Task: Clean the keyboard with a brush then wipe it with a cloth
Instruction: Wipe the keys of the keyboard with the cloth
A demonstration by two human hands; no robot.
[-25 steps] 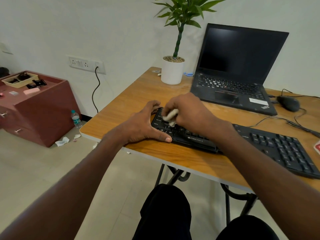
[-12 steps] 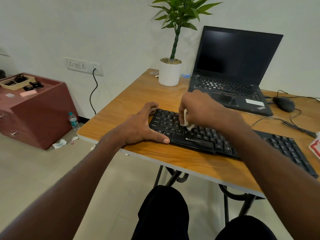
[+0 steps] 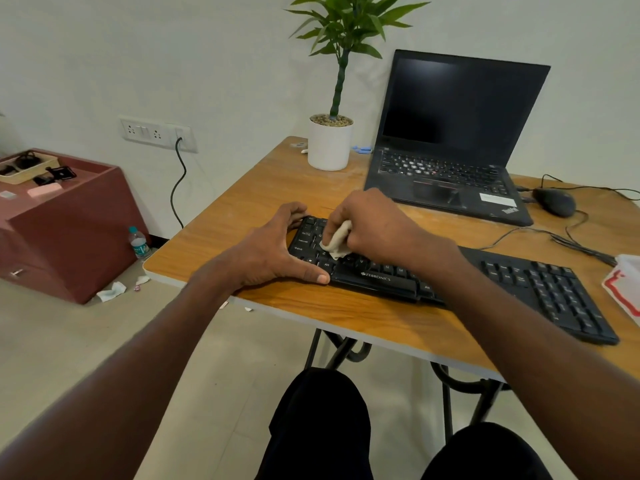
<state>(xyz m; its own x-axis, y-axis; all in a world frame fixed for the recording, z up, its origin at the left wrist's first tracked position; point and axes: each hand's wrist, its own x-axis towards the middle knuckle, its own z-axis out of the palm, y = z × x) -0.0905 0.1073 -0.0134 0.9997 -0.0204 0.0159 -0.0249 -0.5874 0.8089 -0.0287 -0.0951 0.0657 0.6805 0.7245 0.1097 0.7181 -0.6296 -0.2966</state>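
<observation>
White wall behind, pale tiled floor, wooden bench in the head view, the only view here. Black keyboard lies along the bench's near edge, running 9 to 3 o'clock. Change: half a second back the right hand had the cloth nearer the keyboard's middle; now it is back at the 9 o'clock end, over the left-side keys, much where it was a second ago. So this looks like back-and-forth wiping, the cloth step under way; no brush in sight, brushing probably done. Right fingers are curled tight round the bunched pale cloth, which touches the keys. Left hand has not shifted: it braces the keyboard's 9 o'clock end, fingers straight and spread, thumb flat along the front edge, nothing gripped. The right half of the keyboard likely remains to be wiped. Containers: white pot at 12 o'clock holds pebbles and a green plant; shallow tray on the red cabinet at 9 o'clock holds dark small items, too small to name; water bottle on the floor beside the cabinet, contents unclear. Open laptop at 1 o'clock, mouse at 2 o'clock.
</observation>
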